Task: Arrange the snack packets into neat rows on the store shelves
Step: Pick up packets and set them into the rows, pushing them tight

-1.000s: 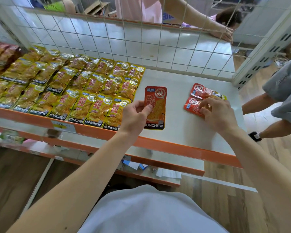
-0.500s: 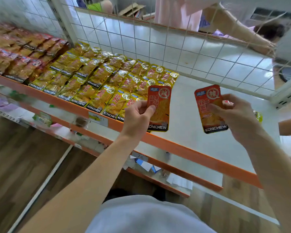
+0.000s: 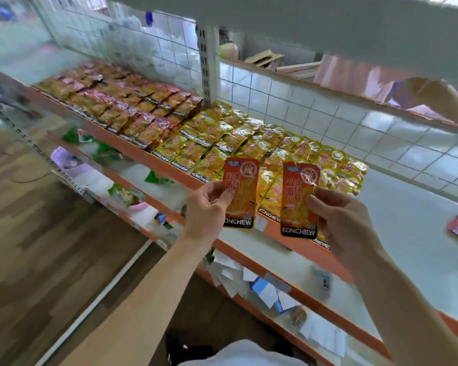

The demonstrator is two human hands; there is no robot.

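Two red packets are held upright, one pinched per hand: left packet (image 3: 241, 188) in left hand (image 3: 205, 210), right packet (image 3: 298, 202) in right hand (image 3: 340, 220). Matching red rows (image 3: 132, 107) lie up-left, beyond the yellow rows (image 3: 249, 143); left hand is nearer. White shelf (image 3: 407, 207) is seen right, wood floor (image 3: 50, 247) below.

It was a shop. Long white shelves (image 3: 407, 207) with orange edges held lots of the same snacks, laid flat in rows: yellow packets (image 3: 222, 138) beside red packets (image 3: 122, 101). Small price tags (image 3: 325, 282) sat on the shelf edges. A wire grid (image 3: 302, 107) stood behind.
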